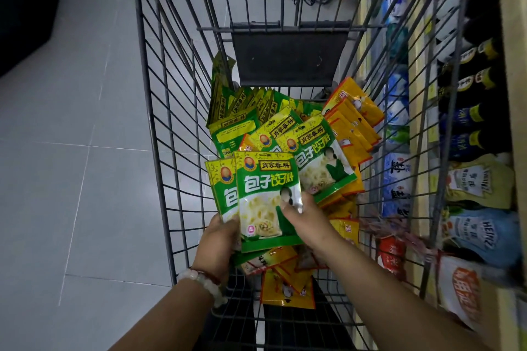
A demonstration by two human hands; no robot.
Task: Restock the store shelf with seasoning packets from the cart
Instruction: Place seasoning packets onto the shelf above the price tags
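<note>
Both hands, left (219,239) and right (302,222), grip green packets (265,196) (fanned) above the cart (159,111).

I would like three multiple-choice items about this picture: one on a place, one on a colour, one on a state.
1. Where is the store shelf?
A. right of the cart
B. left of the cart
C. behind the person

2. What colour are the packets against the cart's right wall?
A. blue
B. orange
C. white

3. What is the left hand doing?
A. hanging idle
B. pushing the cart
C. holding green packets

Answers: 1 A, bottles and pouches line the right side. 2 B, the orange packets lean there. 3 C, the fingers curl round the stack, and the right hand pinches it too.
</note>
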